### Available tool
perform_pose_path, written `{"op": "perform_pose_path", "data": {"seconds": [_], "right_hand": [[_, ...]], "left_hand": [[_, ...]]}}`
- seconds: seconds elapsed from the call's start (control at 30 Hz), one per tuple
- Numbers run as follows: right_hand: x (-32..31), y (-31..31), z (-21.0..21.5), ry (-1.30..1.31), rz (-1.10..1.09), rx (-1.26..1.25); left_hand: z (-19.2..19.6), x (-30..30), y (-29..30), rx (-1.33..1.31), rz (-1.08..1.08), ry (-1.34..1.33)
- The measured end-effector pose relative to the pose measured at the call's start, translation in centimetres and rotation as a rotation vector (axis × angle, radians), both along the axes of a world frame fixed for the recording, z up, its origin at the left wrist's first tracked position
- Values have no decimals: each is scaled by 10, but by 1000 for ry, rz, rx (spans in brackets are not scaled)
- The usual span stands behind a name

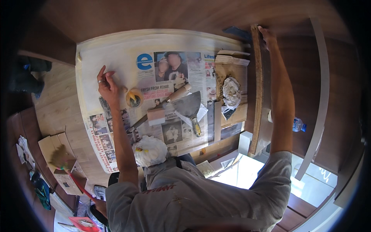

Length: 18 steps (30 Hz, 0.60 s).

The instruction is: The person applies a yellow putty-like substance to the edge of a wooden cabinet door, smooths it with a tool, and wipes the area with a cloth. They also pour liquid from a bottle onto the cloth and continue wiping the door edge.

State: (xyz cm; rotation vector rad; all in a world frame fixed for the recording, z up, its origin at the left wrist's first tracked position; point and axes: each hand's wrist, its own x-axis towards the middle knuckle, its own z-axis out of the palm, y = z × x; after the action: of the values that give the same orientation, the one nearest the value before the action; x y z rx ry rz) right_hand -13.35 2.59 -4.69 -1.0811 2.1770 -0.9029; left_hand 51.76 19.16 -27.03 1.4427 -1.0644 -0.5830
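My left hand [108, 86] hovers over the left part of a newspaper-covered surface [102, 58], its fingers loosely apart and holding nothing. Beside it stands a small round tub [134, 99] with something yellow in it. My right arm stretches far forward, and my right hand [268, 37] grips the far end of an upright wooden board [256, 89]; some fingers are hidden. Between my arms lie a wide scraper [188, 104] with a yellow-and-black handle, a pinkish-white block [155, 116] and a long rod [177, 93]. A bunched white cloth [150, 150] is close to my body.
Folded cardboard [234, 65] with a crumpled white cloth [232, 92] lies left of the board. A water bottle [298, 125] is beyond my right forearm. At lower left, another person's hand [101, 207] holds a red-handled broom [79, 183]. Brown panels surround the area.
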Motion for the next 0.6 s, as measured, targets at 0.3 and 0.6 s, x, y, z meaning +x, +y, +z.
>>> {"op": "perform_pose_path", "data": {"seconds": [0.3, 0.6], "right_hand": [[28, 25, 27, 42, -38, 1], [260, 293, -65, 303, 294, -512]], "left_hand": [[-3, 3, -1, -9, -2, 25], [1, 2, 1, 47, 8, -4]]}}
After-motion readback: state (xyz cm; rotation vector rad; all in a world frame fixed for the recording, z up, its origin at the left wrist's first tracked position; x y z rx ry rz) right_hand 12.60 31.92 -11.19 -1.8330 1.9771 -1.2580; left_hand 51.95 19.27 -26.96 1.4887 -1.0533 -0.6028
